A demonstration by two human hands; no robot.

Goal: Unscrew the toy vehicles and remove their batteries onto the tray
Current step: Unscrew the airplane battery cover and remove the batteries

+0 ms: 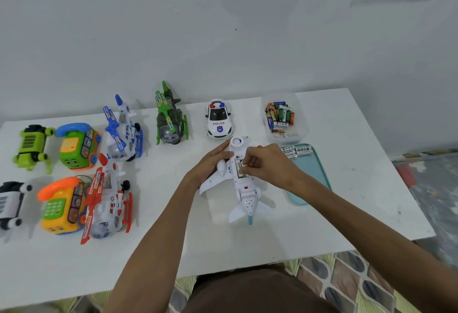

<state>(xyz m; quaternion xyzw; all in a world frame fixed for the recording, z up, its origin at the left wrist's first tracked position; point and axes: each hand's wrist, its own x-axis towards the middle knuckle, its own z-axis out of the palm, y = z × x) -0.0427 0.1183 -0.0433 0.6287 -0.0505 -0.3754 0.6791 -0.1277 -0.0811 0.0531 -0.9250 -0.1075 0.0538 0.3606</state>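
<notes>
The white toy plane [244,196] lies belly up at the table's middle with its battery bay open, and our left hand [210,161] grips its fuselage from the 9 o'clock side. Our right hand [269,164], at 3 o'clock, pinches the battery [239,169] in the bay with curled fingertips. The teal tray [312,173] sits at the plane's 3 o'clock, loose batteries [296,151] at its far end.

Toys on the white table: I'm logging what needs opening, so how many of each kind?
Plastic toy helicopters: 3 (blue-white, green, red-white)
Telephone-shaped plastic toys: 2 (green, orange-yellow)
Boxy wheeled toys: 2 (green, black-white)
White police car: 1
White plastic airplane: 1
Total: 9
</notes>
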